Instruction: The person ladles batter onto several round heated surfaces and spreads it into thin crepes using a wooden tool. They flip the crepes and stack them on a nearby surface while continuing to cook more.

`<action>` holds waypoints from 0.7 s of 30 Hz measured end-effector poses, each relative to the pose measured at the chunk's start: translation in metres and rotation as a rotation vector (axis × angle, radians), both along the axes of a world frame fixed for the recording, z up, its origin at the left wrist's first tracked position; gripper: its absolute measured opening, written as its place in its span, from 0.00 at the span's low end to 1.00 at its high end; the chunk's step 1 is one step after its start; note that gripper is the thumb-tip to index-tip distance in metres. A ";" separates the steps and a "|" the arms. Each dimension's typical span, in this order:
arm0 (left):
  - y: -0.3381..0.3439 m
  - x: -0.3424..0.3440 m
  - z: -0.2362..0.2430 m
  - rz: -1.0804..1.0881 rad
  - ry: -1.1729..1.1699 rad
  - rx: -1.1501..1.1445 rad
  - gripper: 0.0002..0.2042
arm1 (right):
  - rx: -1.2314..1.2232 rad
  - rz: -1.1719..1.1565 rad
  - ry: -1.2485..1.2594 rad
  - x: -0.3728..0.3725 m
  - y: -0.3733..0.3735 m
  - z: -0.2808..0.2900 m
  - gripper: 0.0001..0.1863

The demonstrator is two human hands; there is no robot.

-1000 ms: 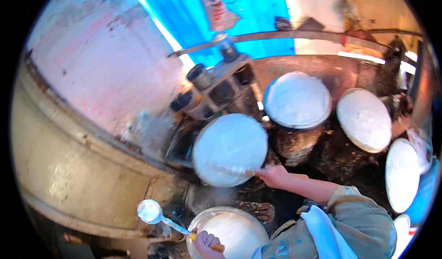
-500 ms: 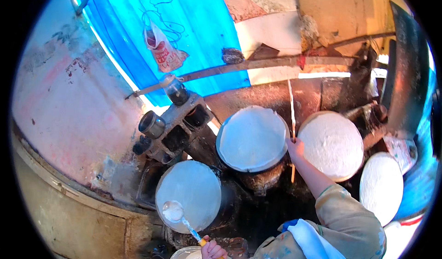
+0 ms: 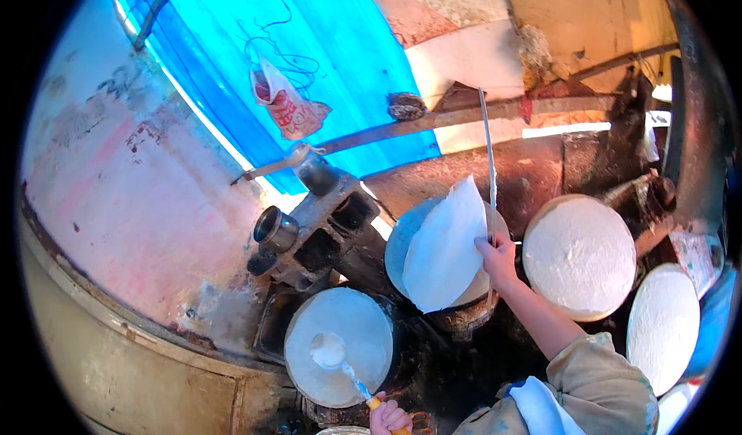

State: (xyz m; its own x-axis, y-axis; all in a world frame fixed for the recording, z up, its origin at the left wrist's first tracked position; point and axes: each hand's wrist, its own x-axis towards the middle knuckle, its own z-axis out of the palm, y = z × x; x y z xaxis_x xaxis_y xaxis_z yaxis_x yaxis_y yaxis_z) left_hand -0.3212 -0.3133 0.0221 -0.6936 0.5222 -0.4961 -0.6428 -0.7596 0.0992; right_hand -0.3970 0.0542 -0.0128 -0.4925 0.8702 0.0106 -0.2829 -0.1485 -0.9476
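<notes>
Over the middle round steamer drum point(image 3: 402, 242), the person's right hand point(image 3: 498, 253) gripped a long thin stick point(image 3: 488, 156), closed around its lower part, and a thin white translucent rice sheet point(image 3: 446, 249) hung from that stick, tilted and half peeled off the drum's stretched cloth. Nearer the lower edge, the left hand point(image 3: 389, 417) was closed on the yellow handle of a round metal ladle point(image 3: 330, 350), whose bowl lay on the white cloth top of the near drum point(image 3: 340, 354), touching the wet batter there. Two more white-topped round drums stood to the right, one just beside the lifted sheet point(image 3: 580, 255) and another point(image 3: 663, 325) near the rim of the view. Left of the drums sat a dark cast-metal block with round pipe openings point(image 3: 309, 230). Behind it a crumpled red-and-white plastic packet point(image 3: 286, 106) hung against a bright blue tarpaulin point(image 3: 309, 56), above a long rusty pole point(image 3: 433, 122). A stained pink plastered wall point(image 3: 131, 187) curved away on the left.
</notes>
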 end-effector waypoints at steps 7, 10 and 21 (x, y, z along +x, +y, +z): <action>-0.014 -0.022 -0.022 -0.319 0.003 0.135 0.09 | -0.109 -0.126 -0.164 0.140 -0.047 -0.009 0.10; -0.006 -0.018 -0.033 -0.465 -0.068 0.293 0.11 | -0.091 -0.231 -0.206 0.211 -0.074 0.010 0.11; 0.088 0.069 -0.019 -0.998 -0.226 0.340 0.08 | 0.019 -0.650 -0.520 0.496 -0.159 0.035 0.07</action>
State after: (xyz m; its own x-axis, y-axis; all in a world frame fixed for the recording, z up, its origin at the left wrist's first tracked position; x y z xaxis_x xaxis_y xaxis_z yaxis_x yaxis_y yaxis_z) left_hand -0.2521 -0.2256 0.0030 0.2115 0.9360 -0.2815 -0.9641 0.1526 -0.2171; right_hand 0.0989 -0.1050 0.0227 0.1614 0.9849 -0.0618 0.1675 -0.0891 -0.9818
